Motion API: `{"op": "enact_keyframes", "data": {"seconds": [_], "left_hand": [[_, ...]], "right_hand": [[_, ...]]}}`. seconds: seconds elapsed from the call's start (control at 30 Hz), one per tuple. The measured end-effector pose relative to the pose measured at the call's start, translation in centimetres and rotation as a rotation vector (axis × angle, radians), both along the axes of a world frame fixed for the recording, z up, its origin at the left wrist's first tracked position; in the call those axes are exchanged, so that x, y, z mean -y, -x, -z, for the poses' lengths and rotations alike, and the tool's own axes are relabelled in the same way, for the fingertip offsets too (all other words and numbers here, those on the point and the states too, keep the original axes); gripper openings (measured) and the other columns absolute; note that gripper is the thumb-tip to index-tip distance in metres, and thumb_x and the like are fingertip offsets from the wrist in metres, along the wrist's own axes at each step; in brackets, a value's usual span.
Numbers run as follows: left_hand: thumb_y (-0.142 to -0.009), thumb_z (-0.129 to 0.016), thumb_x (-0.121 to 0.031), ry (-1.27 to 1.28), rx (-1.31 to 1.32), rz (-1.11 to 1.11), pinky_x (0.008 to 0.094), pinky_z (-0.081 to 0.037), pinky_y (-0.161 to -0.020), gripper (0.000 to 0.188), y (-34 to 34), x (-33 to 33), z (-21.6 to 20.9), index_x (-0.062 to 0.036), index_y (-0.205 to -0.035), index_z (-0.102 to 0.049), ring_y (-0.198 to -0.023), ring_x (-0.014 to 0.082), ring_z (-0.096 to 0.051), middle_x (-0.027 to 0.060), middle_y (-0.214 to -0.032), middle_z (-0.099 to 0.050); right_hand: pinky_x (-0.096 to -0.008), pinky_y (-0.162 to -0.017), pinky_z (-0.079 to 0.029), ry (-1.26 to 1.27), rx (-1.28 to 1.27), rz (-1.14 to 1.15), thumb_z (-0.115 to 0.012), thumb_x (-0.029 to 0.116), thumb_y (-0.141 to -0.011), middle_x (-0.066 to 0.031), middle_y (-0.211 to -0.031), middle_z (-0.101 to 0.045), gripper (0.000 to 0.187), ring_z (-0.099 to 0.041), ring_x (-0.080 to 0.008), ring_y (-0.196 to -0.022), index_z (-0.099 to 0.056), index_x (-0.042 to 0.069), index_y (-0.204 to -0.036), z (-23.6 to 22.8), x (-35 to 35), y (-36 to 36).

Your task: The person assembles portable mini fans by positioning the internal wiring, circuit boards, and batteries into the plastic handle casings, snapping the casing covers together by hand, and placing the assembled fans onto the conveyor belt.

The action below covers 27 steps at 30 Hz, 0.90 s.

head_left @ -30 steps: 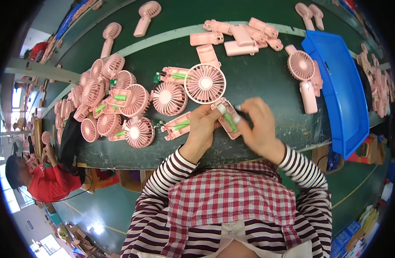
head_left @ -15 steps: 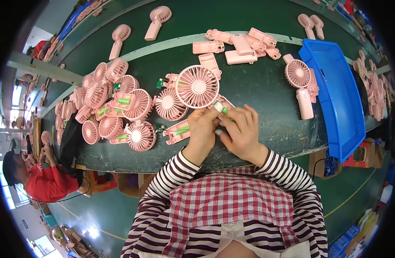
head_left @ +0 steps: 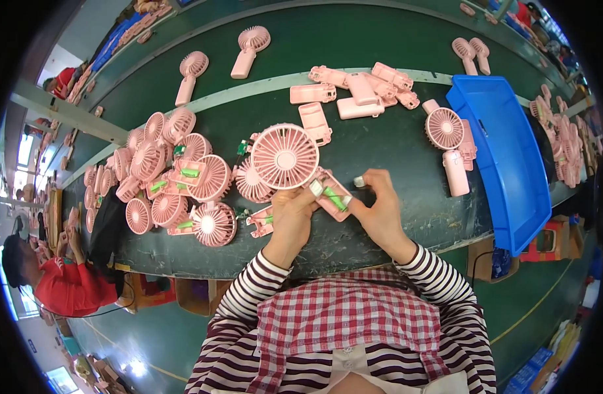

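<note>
My left hand (head_left: 292, 215) is closed around a pink handheld fan (head_left: 285, 156), near where its round grille meets the handle. The handle lies uncovered, with a green battery (head_left: 335, 198) showing inside its shell. White wrapping covers the tip of my left thumb. My right hand (head_left: 381, 213) is at the handle's lower end, its thumb against or very close to the shell. Its index finger, also white-tipped, curves up apart from the thumb, and nothing shows between them. Beside my left hand lies another open handle shell (head_left: 261, 222), partly hidden.
Many pink fans (head_left: 163, 205) with green parts are piled at the left. Pink handle covers (head_left: 360, 88) lie in a heap beyond my hands. A fan (head_left: 445, 128) rests near a blue tray (head_left: 505, 151) on the right. A person in red (head_left: 78, 285) sits at the left.
My right hand has drawn back to the right and its fingers have spread. The fan has come left, and its handle with the green battery now shows. The whole view has shifted slightly.
</note>
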<state>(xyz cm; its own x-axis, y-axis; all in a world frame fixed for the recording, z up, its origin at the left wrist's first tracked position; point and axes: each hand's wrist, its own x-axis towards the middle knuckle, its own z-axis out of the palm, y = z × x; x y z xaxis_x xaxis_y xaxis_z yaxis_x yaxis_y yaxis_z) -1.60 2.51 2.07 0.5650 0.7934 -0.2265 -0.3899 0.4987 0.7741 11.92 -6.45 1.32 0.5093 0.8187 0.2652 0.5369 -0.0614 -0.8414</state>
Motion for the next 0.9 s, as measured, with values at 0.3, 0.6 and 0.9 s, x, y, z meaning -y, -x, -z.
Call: {"op": "enact_keyframes", "data": {"seconds": [0.3, 0.6, 0.9], "left_hand": [[-0.083, -0.059, -0.009, 0.045, -0.184, 0.215, 0.03, -0.053, -0.07, 0.021, 1.0, -0.2, 1.6, 0.0036, -0.1, -0.059, -0.079, 0.0177, -0.063, 0.0108, -0.095, -0.063], [-0.078, -0.057, -0.004, 0.181, -0.274, 0.298, 0.0299, -0.052, -0.065, 0.016, 1.3, 1.9, 1.6, 0.0024, -0.091, -0.062, -0.075, 0.0159, -0.062, 0.0084, -0.084, -0.063], [-0.073, -0.063, -0.005, 0.277, -0.297, 0.277, 0.0291, -0.053, -0.059, 0.019, 0.7, 2.4, 2.7, 0.0025, -0.091, -0.062, -0.068, 0.0153, -0.062, 0.0074, -0.081, -0.062]], "right_hand": [[-0.0279, -0.064, -0.048, 0.419, -0.461, -0.658, -0.07, 0.012, -0.069, -0.0088, -0.085, -0.06, 0.046, -0.058, -0.0135, -0.074, -0.053, -0.005, -0.108, -3.4, -3.0, -5.6], [-0.0425, -0.06, -0.048, 0.279, 0.955, 0.117, -0.059, 0.029, -0.072, -0.0187, -0.077, -0.061, 0.03, -0.061, -0.0335, -0.069, -0.059, 0.0, -0.08, -1.0, -15.6, -10.3], [-0.0436, -0.071, -0.049, 0.504, 0.888, 0.112, -0.067, 0.026, -0.068, -0.0199, -0.087, -0.063, 0.035, -0.061, -0.0347, -0.084, -0.061, 0.0, -0.089, -1.7, -17.1, -10.6]]}}
